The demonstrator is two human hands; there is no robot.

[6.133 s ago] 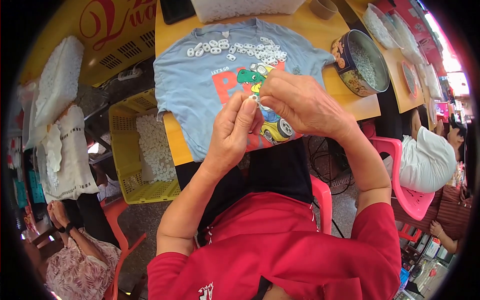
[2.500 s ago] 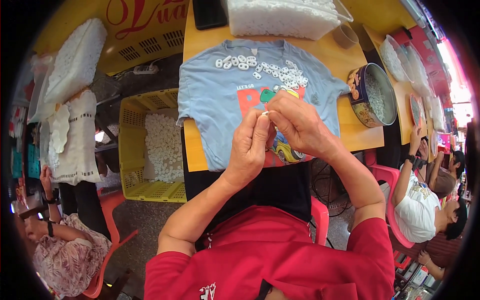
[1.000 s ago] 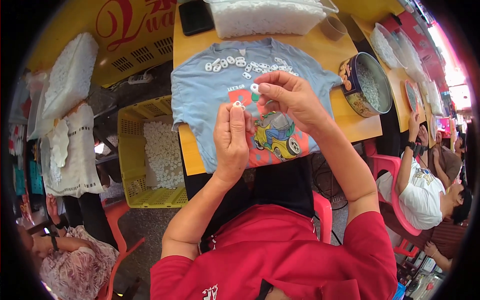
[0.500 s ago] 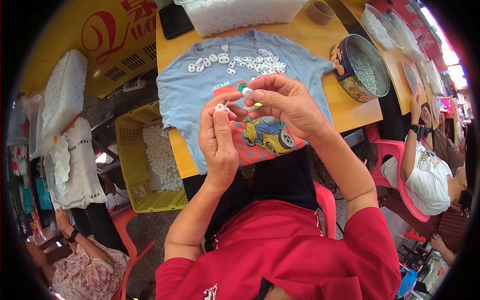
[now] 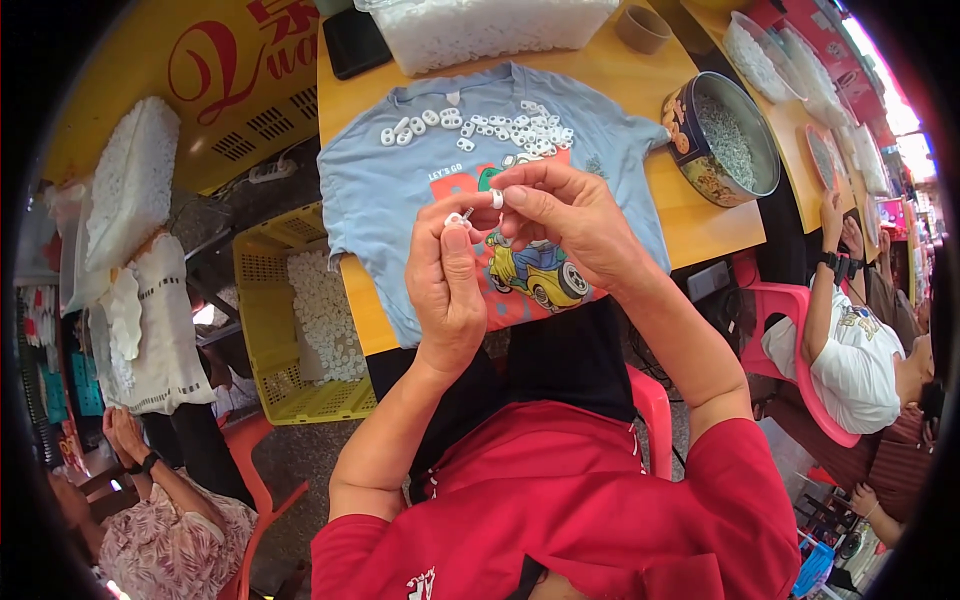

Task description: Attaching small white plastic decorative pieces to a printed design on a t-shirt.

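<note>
White pieces pinched in our left hand and right hand could drop to the shirt beneath if our grip slackens.

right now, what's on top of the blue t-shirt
Small white two-holed pieces lie across the upper t-shirt; anything behind the left hand and right hand is hidden.

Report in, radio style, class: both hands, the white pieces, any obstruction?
Left hand: pinching small white piece. Right hand: pinching another white piece. Loose white pieces beyond, on blue shirt. No obstruction visible.
</note>
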